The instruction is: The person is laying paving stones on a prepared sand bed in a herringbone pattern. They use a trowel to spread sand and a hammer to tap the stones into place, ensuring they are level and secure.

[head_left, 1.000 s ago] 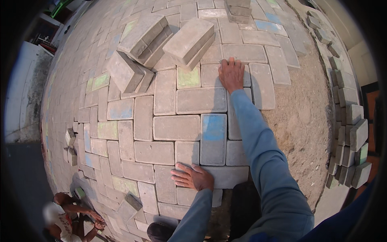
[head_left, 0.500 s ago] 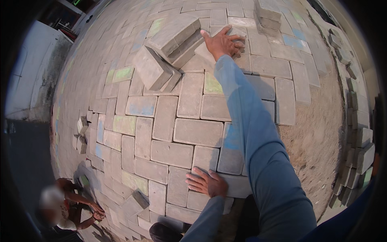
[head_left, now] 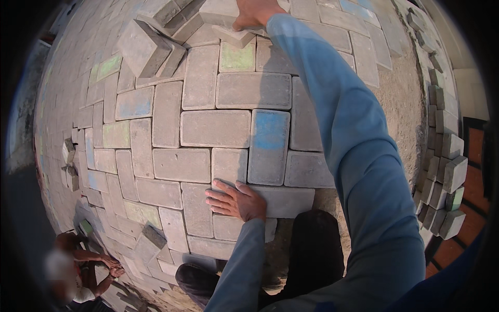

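Observation:
My right hand (head_left: 255, 12) reaches to the top edge of the view. Its thumb is closed against the near side of a grey paving block (head_left: 218, 12); the other fingers are partly cut off. Just below that block, the corner of another grey block (head_left: 234, 36) juts over a green-marked paver (head_left: 237, 56). My left hand (head_left: 240, 202) lies flat on the laid pavers near my knees, fingers stretched out, holding nothing. Left of the right hand, loose blocks lean in a pile (head_left: 143, 48).
Laid pavers (head_left: 215, 128) spread around me. Bare sand (head_left: 403, 104) runs along the right, beside stacked blocks (head_left: 454, 173). A co-worker's hands (head_left: 115, 268) are low at the lower left. A loose block (head_left: 149, 243) sits nearer, with small pieces (head_left: 69, 161) farther left.
The view has shifted, moving the paving up and left in it. My right hand's spread fingers have closed about the paving block; a block corner now juts out below. My left hand stays flat.

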Tool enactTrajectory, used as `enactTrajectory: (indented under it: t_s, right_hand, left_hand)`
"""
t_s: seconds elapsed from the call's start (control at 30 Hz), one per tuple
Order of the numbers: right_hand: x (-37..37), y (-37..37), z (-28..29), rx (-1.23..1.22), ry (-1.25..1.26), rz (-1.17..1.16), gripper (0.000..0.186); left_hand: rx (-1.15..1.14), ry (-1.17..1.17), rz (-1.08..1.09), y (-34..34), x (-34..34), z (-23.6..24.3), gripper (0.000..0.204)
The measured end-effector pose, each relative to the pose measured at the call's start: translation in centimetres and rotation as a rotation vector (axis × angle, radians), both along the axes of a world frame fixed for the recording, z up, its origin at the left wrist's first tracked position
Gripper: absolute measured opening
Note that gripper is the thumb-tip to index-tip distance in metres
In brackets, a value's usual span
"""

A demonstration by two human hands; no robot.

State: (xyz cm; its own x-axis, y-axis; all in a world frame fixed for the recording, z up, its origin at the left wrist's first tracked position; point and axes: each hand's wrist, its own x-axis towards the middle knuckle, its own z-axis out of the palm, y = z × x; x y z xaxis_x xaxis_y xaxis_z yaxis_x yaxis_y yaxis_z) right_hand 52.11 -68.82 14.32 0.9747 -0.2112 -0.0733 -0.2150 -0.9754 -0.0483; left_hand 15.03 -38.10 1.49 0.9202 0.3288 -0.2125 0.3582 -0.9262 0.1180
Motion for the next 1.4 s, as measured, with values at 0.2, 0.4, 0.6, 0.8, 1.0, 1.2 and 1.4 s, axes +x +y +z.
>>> enactTrajectory:
  t_s: [0.2,0.4,0.6,0.8,1.0,1.2,1.4]
  right_hand:
    - [-9.9,-3.3,0.2,0.241,-0.045,0.012,0.111]
    - [-30.5,-5.6,3.7,0.159,0.057,0.001,0.126]
    - [-45.3,-9.1,4.8,0.029,0.230,-0.047,0.126]
    - [-44.4,-8.3,-0.8,-0.007,0.271,0.075,0.113]
    - [-42.3,-7.1,-2.9,0.140,0.226,0.081,0.127]
    - [-43.5,-7.6,-2.8,0.222,0.252,0.044,0.128]
    - [-44.1,-8.9,-5.0,0.175,0.127,0.188,0.112]
  left_hand:
    - [-0.006,0.007,-0.003,-0.4,-0.3,0.3,0.073]
    - [0.147,-0.092,-0.035,-0.1,-0.5,-0.8,0.069]
    - [0.079,-0.070,-0.017,-0.4,-0.3,-0.7,0.070]
    - [0.078,-0.064,0.011,-0.9,-0.2,-0.6,0.069]
    - [0.083,-0.065,0.022,0.0,-0.3,-0.7,0.070]
    - [0.165,-0.081,0.011,-0.1,-0.4,-1.1,0.067]
    - [0.185,-0.076,0.002,-0.6,-0.3,-1.5,0.067]
